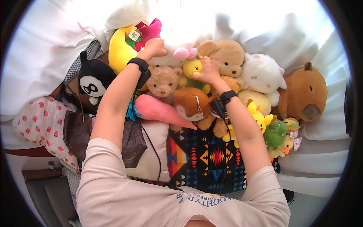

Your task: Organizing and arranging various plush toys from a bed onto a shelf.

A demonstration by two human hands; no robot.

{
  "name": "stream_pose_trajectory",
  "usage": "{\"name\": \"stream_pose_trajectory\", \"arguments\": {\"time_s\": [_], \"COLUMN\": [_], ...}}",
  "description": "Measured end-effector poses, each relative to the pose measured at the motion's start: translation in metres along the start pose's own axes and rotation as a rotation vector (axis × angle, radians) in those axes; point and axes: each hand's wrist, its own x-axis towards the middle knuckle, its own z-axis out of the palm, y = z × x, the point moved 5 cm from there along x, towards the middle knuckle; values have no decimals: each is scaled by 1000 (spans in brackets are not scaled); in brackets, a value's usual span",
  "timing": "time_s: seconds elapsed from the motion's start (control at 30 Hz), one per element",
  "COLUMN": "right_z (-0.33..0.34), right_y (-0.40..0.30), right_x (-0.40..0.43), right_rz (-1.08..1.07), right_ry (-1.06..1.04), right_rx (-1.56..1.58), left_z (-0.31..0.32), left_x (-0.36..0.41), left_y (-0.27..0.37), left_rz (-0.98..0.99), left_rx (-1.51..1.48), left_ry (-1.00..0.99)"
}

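Note:
A row of plush toys lies against the white curtain. My right hand [209,71] is on a small yellow plush [192,68] with a pink flower on its head, fingers around its side. My left hand [155,48] is bent over the top of a white plush [167,58], beside a yellow crescent plush [120,49] and a magenta plush [150,31]; its fingertips are hidden. Below my hands lie a tan teddy bear [163,81], a brown round-headed plush [191,103] and a pink cone-shaped plush [158,109]. A light brown dog plush [227,55] touches the yellow one.
At the right are a white fluffy plush [262,73], a capybara plush [305,93] and several small plushes. A black-and-white plush [96,78], a strawberry-print cushion [42,122] and a dark brown bag [133,142] are at the left. A patterned blanket [210,159] lies nearer me.

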Motion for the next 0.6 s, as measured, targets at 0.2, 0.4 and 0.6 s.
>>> {"name": "stream_pose_trajectory", "arguments": {"time_s": [0.2, 0.4, 0.6], "right_z": [3, 0, -17], "right_y": [29, 24, 23], "right_x": [11, -2, -24], "right_rz": [78, -6, -204], "right_ry": [-258, -187, -41], "right_rx": [310, 289, 372], "left_z": [3, -4, -1], "left_x": [-1, -1, 1], "left_y": [3, -10, -1], "left_rz": [-2, -80, -70], "left_rx": [-28, -170, -144], "left_ry": [-44, -135, -113]}}
